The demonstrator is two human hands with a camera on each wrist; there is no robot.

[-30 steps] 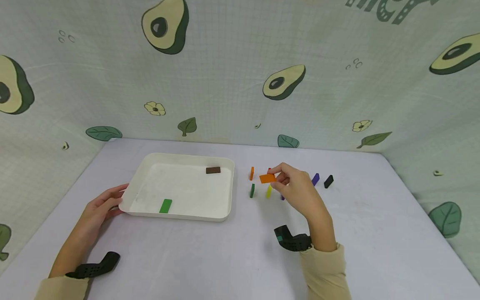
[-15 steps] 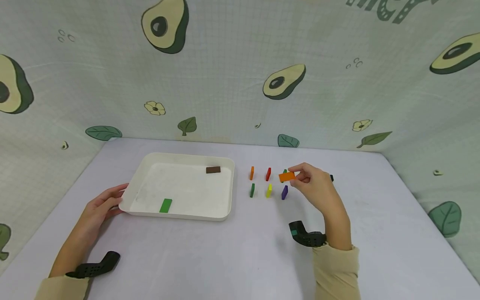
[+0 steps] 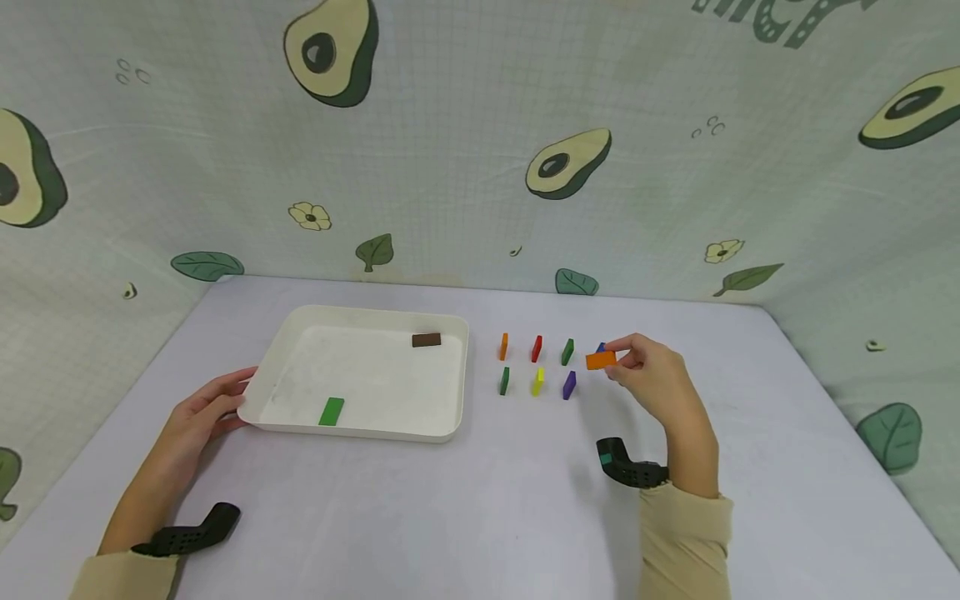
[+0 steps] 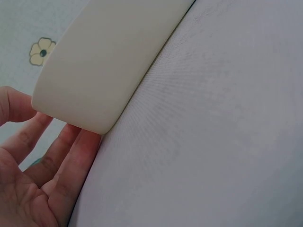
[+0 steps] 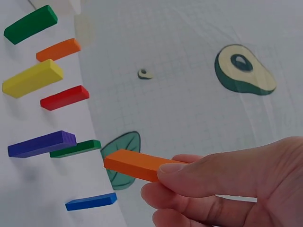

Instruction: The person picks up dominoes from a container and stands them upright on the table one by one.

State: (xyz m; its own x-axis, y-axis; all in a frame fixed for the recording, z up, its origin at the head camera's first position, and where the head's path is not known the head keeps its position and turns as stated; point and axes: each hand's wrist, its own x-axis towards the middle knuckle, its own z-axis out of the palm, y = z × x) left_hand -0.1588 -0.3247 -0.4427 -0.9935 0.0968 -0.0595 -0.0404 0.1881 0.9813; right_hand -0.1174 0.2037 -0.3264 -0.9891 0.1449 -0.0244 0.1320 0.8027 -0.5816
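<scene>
My right hand (image 3: 652,379) pinches an orange domino block (image 3: 601,360) between thumb and fingers, held above the table. In the right wrist view the same orange block (image 5: 137,164) points away from the thumb. A blue block (image 3: 601,347) stands just behind it, partly covered in the head view. At the left, my left hand (image 3: 197,417) touches the end of a white tray (image 3: 352,430). The left wrist view shows its fingers (image 4: 59,153) extended against the tray's end wall. Inside the tray lie a brown block (image 3: 426,340) and a light green block (image 3: 331,412).
Between tray and right hand, blocks stand on edge in two rows: orange (image 3: 504,347), red (image 3: 537,348) and green (image 3: 567,352) behind; dark green (image 3: 505,381), yellow (image 3: 538,382) and purple (image 3: 569,385) in front. A patterned cloth (image 3: 450,150) hangs behind the table.
My right hand has moved right with the orange block, uncovering the red, green and front purple blocks. It now hides the black and purple blocks farther right. My left hand and the tray have stayed put.
</scene>
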